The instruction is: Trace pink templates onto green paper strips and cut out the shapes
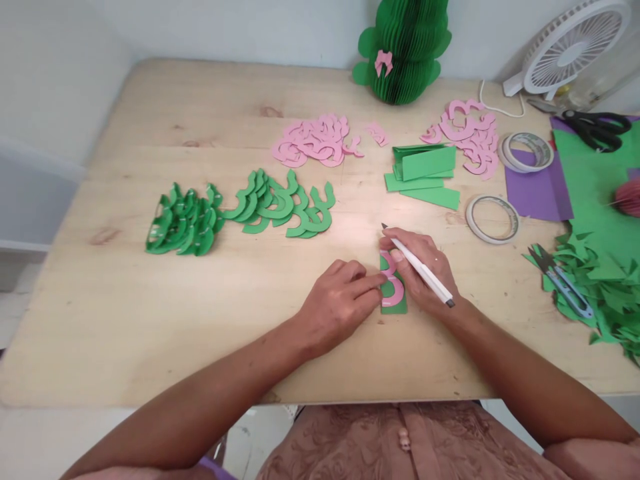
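A pink wavy paper cutout (pixel 399 289) lies on a green paper rectangle (pixel 395 309) near the table's front. My left hand (pixel 337 300) presses the cutout down from the left with outstretched fingertips, its other fingers curled. In my right hand (pixel 425 257) a white pen (pixel 424 272) is held between thumb and fingers. Its dark tip points away from me, off the paper, beyond the upper end of the cutout. The right fingers rest at the paper's upper right edge and hide part of it.
Cut green pieces (pixel 273 203), folded green pieces (pixel 185 223) and pink cutouts (pixel 313 141) lie left. Green strips (pixel 425 175), tape rolls (pixel 493 219), snips (pixel 563 281), scraps (pixel 610 293) and black scissors (pixel 595 127) lie right. Behind stand a green honeycomb paper decoration (pixel 407 53) and a fan (pixel 575 50).
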`<state>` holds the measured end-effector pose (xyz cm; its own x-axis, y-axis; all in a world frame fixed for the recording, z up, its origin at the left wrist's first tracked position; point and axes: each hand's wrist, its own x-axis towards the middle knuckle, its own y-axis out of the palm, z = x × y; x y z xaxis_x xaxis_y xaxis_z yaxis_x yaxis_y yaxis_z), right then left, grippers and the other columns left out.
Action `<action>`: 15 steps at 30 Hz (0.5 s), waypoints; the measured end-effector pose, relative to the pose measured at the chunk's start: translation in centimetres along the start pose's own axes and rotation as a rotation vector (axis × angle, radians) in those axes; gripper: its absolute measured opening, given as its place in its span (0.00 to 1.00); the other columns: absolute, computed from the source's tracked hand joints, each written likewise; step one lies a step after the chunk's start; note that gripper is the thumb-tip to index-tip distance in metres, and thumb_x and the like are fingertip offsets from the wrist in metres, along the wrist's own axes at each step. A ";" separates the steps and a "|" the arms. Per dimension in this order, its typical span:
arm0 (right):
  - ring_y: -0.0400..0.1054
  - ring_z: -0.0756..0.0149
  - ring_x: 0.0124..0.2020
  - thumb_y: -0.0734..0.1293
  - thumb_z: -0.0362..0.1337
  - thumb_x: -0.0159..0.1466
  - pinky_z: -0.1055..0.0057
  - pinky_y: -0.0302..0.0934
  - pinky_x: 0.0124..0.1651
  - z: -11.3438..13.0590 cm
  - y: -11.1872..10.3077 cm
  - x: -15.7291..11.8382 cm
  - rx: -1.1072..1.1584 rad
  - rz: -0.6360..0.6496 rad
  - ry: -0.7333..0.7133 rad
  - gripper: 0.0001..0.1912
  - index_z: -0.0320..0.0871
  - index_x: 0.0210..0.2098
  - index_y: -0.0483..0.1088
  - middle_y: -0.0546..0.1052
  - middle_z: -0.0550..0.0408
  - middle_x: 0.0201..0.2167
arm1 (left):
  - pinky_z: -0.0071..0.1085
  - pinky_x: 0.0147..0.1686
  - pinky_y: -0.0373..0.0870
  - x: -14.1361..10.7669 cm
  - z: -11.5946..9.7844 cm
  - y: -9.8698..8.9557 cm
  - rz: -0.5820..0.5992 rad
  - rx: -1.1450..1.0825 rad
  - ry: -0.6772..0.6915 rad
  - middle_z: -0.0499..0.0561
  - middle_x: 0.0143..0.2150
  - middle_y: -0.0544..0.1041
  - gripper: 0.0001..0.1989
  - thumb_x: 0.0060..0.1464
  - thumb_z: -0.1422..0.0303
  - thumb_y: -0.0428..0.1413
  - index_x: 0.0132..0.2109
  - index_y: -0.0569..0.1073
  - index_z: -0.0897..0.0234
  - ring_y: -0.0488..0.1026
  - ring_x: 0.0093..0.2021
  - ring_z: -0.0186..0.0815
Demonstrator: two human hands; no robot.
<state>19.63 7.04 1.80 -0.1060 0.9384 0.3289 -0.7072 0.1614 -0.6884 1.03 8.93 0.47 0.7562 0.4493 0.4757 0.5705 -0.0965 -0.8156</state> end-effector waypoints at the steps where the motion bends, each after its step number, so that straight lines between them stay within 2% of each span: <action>1: 0.75 0.64 0.41 0.58 0.35 0.68 0.62 0.61 0.48 0.0 0.0 0.0 0.001 0.000 0.002 0.13 0.46 0.51 0.65 0.80 0.52 0.41 | 0.33 0.34 0.62 0.0 0.0 0.0 -0.003 -0.003 0.003 0.49 0.46 0.80 0.05 0.58 0.75 0.54 0.34 0.73 0.64 0.66 0.36 0.34; 15: 0.75 0.65 0.39 0.58 0.34 0.69 0.63 0.61 0.49 -0.2 0.1 0.0 -0.006 -0.012 -0.033 0.12 0.46 0.51 0.65 0.80 0.52 0.41 | 0.34 0.35 0.64 0.2 -0.3 -0.5 0.041 -0.027 -0.032 0.50 0.47 0.79 0.06 0.59 0.73 0.53 0.36 0.75 0.64 0.66 0.37 0.36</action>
<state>19.70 7.10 1.63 -0.1208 0.9258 0.3581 -0.7044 0.1742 -0.6881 0.97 8.82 1.01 0.7688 0.4728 0.4306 0.5478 -0.1395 -0.8249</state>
